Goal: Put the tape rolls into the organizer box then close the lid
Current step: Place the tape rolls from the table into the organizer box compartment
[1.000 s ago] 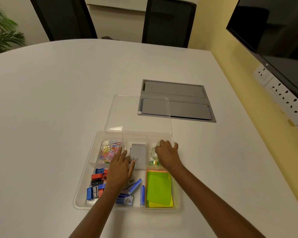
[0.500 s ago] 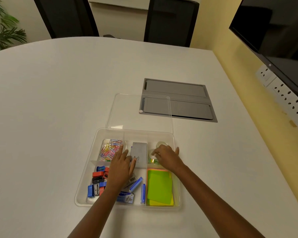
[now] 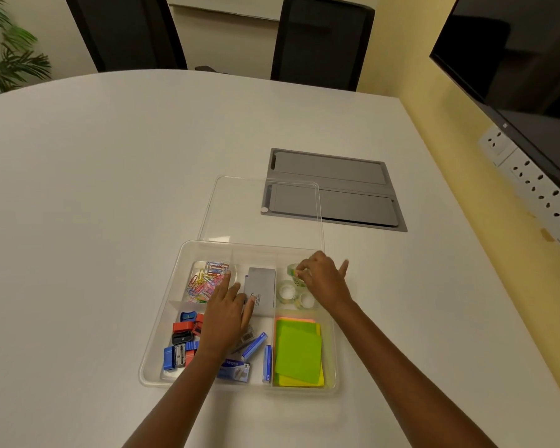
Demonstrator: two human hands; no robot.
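Note:
The clear organizer box [image 3: 162,321] sits open on the white table, its clear lid [image 3: 259,211] lying flat just behind it. In the back right compartment lie two clear tape rolls [image 3: 286,292] side by side. My right hand [image 3: 324,279] is over that compartment, fingertips pinched on a third tape roll [image 3: 293,271] with a green label, held at the compartment's back. My left hand [image 3: 223,315] rests flat in the middle of the box, fingers spread, touching a grey box [image 3: 262,286] and holding nothing.
Coloured paper clips [image 3: 206,279], sharpeners [image 3: 183,344], blue staple boxes [image 3: 254,345] and green sticky notes [image 3: 298,354] fill the other compartments. A grey cable hatch [image 3: 337,189] is set in the table behind the lid. Two chairs stand at the far edge; a screen and wall sockets are on the right.
My right hand moved back and right inside the compartment and now pinches a green-labelled tape roll, uncovering two rolls lying there. The left hand stayed put.

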